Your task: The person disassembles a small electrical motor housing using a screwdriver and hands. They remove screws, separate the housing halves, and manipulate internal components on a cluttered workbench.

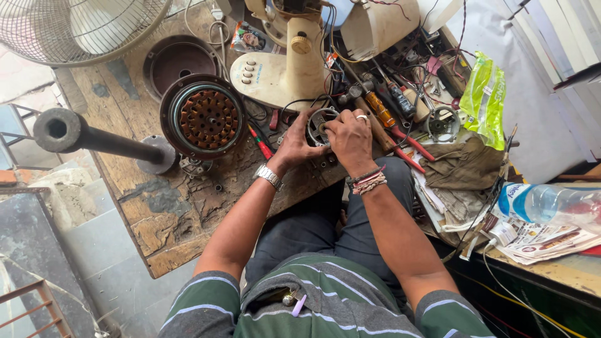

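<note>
Both hands grasp a small round motor housing (321, 127) near the middle of the desk (169, 219), by its near edge: the left hand (297, 145) cups its side, the right hand (348, 139) curls over its rim. Steadying it squarely with the left seems wise while the right's fingers work. Both forearms reach forward, wrists bent down.

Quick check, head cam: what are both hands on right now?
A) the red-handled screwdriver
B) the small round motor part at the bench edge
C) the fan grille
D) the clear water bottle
B: the left hand and right hand both close around the small round motor part at the edge of the wooden bench; the bottle lies far to the right, untouched.
</note>
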